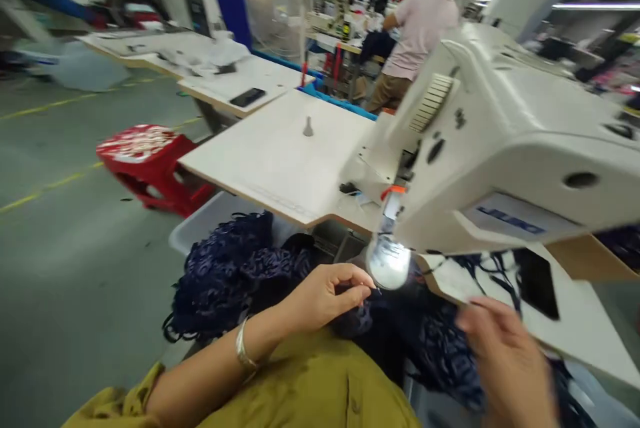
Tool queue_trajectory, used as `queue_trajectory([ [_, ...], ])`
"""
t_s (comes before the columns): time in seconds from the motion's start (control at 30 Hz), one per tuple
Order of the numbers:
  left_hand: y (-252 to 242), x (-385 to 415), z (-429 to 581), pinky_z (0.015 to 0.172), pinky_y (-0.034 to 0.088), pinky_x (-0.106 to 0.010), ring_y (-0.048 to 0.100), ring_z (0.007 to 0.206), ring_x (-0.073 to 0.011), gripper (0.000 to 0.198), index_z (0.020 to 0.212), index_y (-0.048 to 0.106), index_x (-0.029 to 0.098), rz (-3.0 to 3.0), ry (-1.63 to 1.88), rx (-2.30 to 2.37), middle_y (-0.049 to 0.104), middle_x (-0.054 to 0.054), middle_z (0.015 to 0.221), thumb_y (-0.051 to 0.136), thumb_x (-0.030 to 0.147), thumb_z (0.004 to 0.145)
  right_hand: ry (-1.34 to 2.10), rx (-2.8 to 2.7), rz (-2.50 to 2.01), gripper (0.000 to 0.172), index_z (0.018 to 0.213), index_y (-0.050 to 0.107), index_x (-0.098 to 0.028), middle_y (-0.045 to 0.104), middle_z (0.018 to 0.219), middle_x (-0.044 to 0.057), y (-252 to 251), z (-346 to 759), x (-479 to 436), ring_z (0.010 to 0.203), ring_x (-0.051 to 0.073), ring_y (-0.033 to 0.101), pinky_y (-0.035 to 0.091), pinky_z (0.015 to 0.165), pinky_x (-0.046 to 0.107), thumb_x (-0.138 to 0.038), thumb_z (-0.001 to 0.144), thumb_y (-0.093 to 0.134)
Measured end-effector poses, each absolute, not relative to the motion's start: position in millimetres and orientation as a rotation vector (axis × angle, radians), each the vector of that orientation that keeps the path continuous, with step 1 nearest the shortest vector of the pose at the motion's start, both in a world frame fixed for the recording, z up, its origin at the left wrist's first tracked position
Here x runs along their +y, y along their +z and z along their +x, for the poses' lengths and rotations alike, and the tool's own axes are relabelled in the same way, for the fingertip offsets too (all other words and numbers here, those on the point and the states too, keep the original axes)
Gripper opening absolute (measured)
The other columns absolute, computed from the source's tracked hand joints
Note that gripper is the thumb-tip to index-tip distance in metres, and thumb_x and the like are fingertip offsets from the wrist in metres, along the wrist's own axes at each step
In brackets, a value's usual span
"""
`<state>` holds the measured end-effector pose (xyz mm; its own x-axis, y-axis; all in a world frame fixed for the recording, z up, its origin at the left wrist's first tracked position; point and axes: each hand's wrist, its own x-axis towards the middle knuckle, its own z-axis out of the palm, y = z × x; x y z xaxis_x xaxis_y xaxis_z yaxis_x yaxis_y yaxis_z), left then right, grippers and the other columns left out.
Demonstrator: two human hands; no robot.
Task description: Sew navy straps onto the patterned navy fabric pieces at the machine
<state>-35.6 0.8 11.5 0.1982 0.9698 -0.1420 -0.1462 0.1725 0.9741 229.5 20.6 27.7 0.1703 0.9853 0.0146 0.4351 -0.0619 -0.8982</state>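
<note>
My left hand (327,296), with a bangle on the wrist, is pinched at thumb and forefinger beside the lit work end of a white sewing machine (520,141). Something tiny and dark shows at its fingertips, too small to name. Off to the right, my right hand (507,358) is raised and smeared by motion, its fingers bent. Whether it holds anything is unclear. Dark navy fabric pieces with thin straps (230,275) are heaped below and left of my left hand. More navy pieces (440,355) lie between the hands.
A white table (265,148) with a small grey peg (308,127) extends ahead. One phone (247,97) lies on the farther table, another dark phone (537,281) at right. A red stool (155,165) stands left. A person in a pink shirt (423,28) is beyond the machine.
</note>
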Motion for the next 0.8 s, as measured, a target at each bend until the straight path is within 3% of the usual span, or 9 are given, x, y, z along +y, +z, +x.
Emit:
queue_trajectory([
  [0.1, 13.2, 5.0, -17.9, 0.072, 0.043, -0.022, 0.057, 0.076, -0.0118, 0.017, 0.091, 0.068, 0.021, 1.324, 0.942, 1.115, 0.066, 0.001, 0.081, 0.059, 0.033, 0.084, 1.115, -1.751, -1.460, 0.021, 0.095, 0.066, -0.022, 0.068, 0.081, 0.005, 13.1, 195.4, 12.5, 0.071, 0.019, 0.063, 0.050, 0.064, 0.029, -0.039, 0.087, 0.058],
  [0.23, 11.5, 9.1, -10.4, 0.069, 0.044, -0.022, 0.058, 0.071, -0.0117, 0.022, 0.101, 0.061, 0.022, 1.474, 0.850, 1.211, 0.065, 0.003, 0.077, 0.053, 0.037, 0.087, 1.193, -1.866, -1.345, 0.017, 0.101, 0.061, -0.024, 0.066, 0.076, -0.001, 10.5, 172.2, 12.3, 0.060, 0.012, 0.059, 0.046, 0.058, 0.022, -0.034, 0.092, 0.051],
  [0.43, 8.9, 9.8, -9.7, 0.058, 0.036, -0.018, 0.047, 0.060, -0.0081, 0.016, 0.078, 0.056, 0.021, 1.645, 0.746, 1.326, 0.051, 0.007, 0.063, 0.047, 0.030, 0.087, 1.083, -1.854, -1.353, 0.012, 0.090, 0.060, -0.023, 0.061, 0.066, -0.004, 9.7, 175.7, 10.6, 0.059, 0.010, 0.059, 0.045, 0.061, 0.020, -0.034, 0.090, 0.055],
  [0.53, 6.5, 7.7, -7.4, 0.055, 0.033, -0.019, 0.043, 0.057, -0.0077, 0.016, 0.076, 0.054, 0.020, 1.714, 0.726, 1.391, 0.049, 0.007, 0.063, 0.045, 0.028, 0.087, 0.966, -1.942, -1.262, 0.016, 0.091, 0.064, -0.023, 0.063, 0.070, -0.003, 7.6, 173.4, 9.0, 0.062, 0.010, 0.059, 0.045, 0.065, 0.021, -0.034, 0.093, 0.052],
  [0.63, 6.5, 5.3, -7.8, 0.057, 0.036, -0.018, 0.047, 0.061, -0.0083, 0.020, 0.077, 0.053, 0.020, 1.837, 0.735, 1.326, 0.052, 0.005, 0.068, 0.040, 0.028, 0.091, 1.096, -1.958, -1.167, 0.021, 0.092, 0.062, -0.022, 0.066, 0.072, -0.002, 7.9, 172.1, 7.5, 0.065, 0.010, 0.061, 0.046, 0.067, 0.021, -0.035, 0.096, 0.046],
  [0.8, 9.2, 4.3, -14.1, 0.059, 0.040, -0.017, 0.051, 0.062, -0.0081, 0.022, 0.085, 0.057, 0.020, 2.089, 0.747, 1.139, 0.053, 0.002, 0.073, 0.037, 0.022, 0.093, 1.588, -1.677, -1.209, 0.023, 0.104, 0.050, -0.021, 0.072, 0.074, -0.001, 11.1, 176.0, 10.5, 0.043, 0.007, 0.053, 0.040, 0.045, 0.017, -0.041, 0.096, 0.043],
])
